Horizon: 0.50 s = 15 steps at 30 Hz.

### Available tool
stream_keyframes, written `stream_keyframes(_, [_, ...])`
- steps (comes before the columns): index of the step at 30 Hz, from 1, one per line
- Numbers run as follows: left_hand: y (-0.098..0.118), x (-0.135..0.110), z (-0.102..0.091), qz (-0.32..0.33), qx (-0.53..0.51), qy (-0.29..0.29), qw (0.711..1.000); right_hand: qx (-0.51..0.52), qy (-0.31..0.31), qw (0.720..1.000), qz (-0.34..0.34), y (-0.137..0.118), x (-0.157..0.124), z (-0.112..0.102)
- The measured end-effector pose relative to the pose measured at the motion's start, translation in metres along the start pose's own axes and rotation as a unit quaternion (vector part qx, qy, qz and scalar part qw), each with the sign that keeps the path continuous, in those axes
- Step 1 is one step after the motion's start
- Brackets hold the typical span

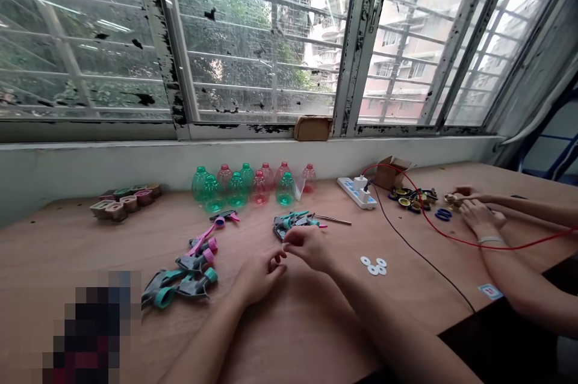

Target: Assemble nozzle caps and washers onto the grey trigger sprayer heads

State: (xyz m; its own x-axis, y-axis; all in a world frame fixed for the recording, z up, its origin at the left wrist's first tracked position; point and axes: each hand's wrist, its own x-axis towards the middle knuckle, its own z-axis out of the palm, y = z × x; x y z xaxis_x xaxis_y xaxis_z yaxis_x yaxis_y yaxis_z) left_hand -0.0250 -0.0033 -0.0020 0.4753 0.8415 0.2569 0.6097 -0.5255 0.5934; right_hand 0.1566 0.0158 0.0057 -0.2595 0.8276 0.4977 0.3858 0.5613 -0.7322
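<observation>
My left hand rests on the wooden table with its fingers curled in. My right hand is just to its right, fingertips pinched close to the left hand's fingers; whatever they hold is too small to make out. Just beyond my right hand lies a small pile of teal and grey spray-trigger heads. More trigger heads, teal and pink, lie to the left of my left hand. A few white washers sit to the right of my right hand.
Small green and red bottles stand in a row by the wall. Coloured caps lie far left. A white power strip, black and red cables, a cardboard box and small parts lie at the right, where another person's hands work.
</observation>
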Motion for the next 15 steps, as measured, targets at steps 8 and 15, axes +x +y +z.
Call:
stream_keyframes(8, [0.006, -0.005, -0.013, -0.061, 0.205, 0.022, 0.977, 0.012, 0.054, 0.998, -0.032, 0.025, -0.008, 0.013])
stream_keyframes(15, [-0.007, -0.001, -0.043, -0.209, 0.266, 0.141, 0.931, -0.005, 0.033, 0.999, -0.031, 0.021, -0.011, 0.008])
